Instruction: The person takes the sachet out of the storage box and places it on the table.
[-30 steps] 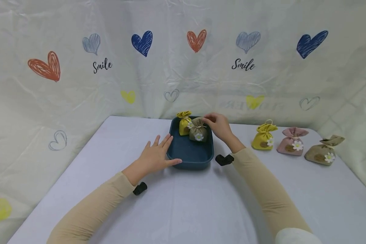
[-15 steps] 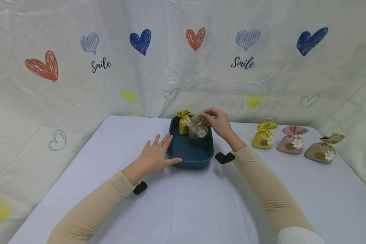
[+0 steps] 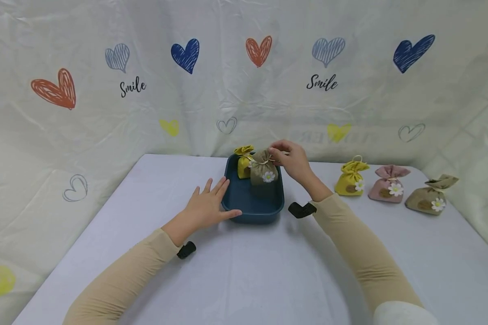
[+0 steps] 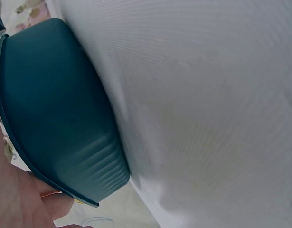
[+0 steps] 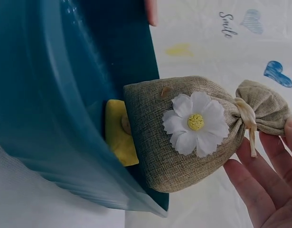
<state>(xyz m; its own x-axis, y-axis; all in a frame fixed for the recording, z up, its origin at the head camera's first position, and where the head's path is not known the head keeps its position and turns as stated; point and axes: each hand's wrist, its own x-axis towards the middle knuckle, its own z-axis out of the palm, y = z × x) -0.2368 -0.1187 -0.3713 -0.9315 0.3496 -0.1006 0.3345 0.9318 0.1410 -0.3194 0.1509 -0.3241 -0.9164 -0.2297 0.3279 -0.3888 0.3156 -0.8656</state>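
A blue plastic bin [image 3: 254, 218] stands on the white table. My left hand [image 3: 203, 208] rests on its left rim with fingers spread; in the left wrist view the ribbed bin wall [image 4: 55, 104] shows beside that hand. My right hand [image 3: 293, 163] pinches the gathered top of a brown burlap pouch [image 3: 260, 171] over the back of the bin. In the right wrist view the burlap pouch [image 5: 155, 142], with a white cloth daisy, hangs partly above the rim. A yellow pouch [image 3: 243, 169] sits in the bin's back left corner, partly hidden behind it.
To the right stand another yellow pouch [image 3: 345, 184], a pink pouch [image 3: 378, 189] and a second burlap pouch [image 3: 415, 201], each with a daisy. Behind the table hangs a pale curtain [image 3: 211, 99] printed with hearts.
My right hand has moved up slightly, and the burlap pouch has risen with it from lower in the bin. My left hand stays on the rim.
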